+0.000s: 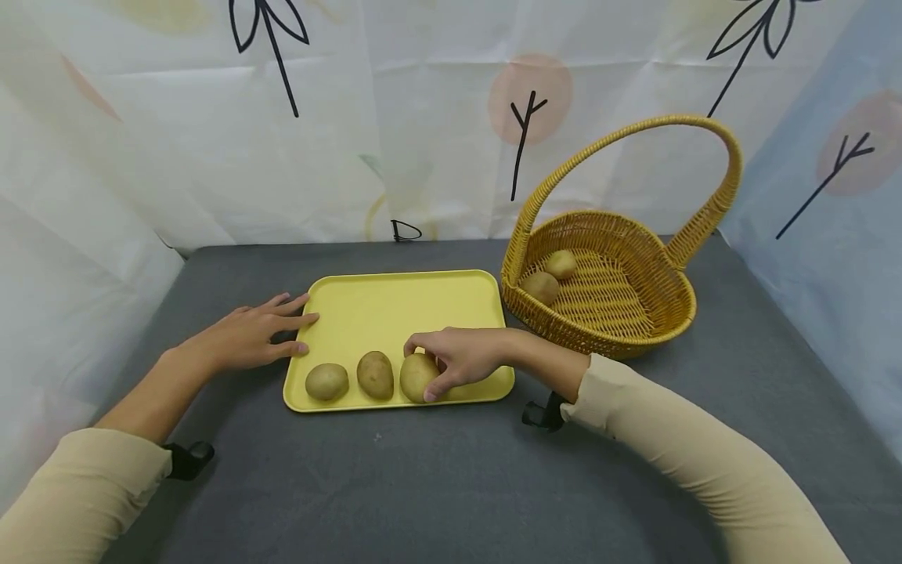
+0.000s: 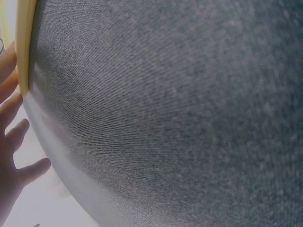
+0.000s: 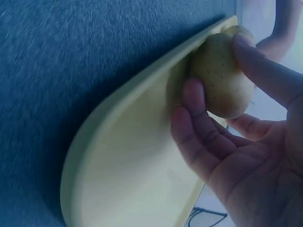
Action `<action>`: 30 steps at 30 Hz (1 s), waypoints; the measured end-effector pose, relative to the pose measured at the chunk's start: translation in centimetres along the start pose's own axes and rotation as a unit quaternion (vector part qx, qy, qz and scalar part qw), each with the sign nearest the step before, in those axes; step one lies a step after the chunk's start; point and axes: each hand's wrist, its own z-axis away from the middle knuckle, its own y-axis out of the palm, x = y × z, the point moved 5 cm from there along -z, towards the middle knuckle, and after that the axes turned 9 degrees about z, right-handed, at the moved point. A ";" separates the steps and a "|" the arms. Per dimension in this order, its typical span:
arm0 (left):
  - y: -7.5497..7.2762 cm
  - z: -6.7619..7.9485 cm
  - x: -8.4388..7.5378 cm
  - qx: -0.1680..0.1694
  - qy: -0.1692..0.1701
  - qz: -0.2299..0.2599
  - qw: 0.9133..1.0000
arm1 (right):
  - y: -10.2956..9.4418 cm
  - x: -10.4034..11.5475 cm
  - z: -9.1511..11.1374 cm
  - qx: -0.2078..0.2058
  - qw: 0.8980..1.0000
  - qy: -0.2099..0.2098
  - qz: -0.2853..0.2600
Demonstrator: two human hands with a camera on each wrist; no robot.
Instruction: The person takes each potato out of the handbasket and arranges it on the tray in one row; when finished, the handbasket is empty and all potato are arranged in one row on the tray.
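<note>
A yellow tray [image 1: 405,305] lies on the dark tabletop, with three potatoes in a row along its near side. My right hand [image 1: 468,356] grips the rightmost potato [image 1: 417,380], thumb on the near side and fingers round the far side. In the right wrist view this potato [image 3: 222,80] sits between the thumb and fingers, close over the tray. A middle potato [image 1: 375,374] and a left potato [image 1: 327,382] lie beside it. My left hand [image 1: 257,333] rests at the tray's left edge, fingers spread and touching the rim [image 2: 23,42].
Right of the tray stands a yellow wicker basket [image 1: 620,309] with a tall arched handle [image 1: 634,129]. Inside, at its left, are two potatoes, one nearer [image 1: 541,287] and one farther [image 1: 561,264]. A patterned white cloth [image 1: 437,157] hangs behind the table.
</note>
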 end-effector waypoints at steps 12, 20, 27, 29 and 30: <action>-0.1 -0.4 0.1 0.004 0.003 -0.006 1.000 | 0.5 0.5 -0.8 -0.028 0.999 0.000 -0.020; 0.3 -0.2 0.5 0.000 0.004 -0.011 1.000 | 0.8 0.7 -1.2 -0.036 0.999 -0.014 0.011; 0.3 -0.2 0.5 0.002 0.001 -0.006 1.000 | -0.8 0.2 1.8 -0.040 0.999 0.017 -0.022; 0.3 -0.2 0.4 0.002 0.002 -0.007 1.000 | -1.7 0.0 3.5 -0.046 0.998 0.019 -0.035; 0.2 -0.2 0.4 0.002 0.003 -0.008 1.000 | -2.2 -0.1 4.4 -0.050 0.998 0.019 -0.042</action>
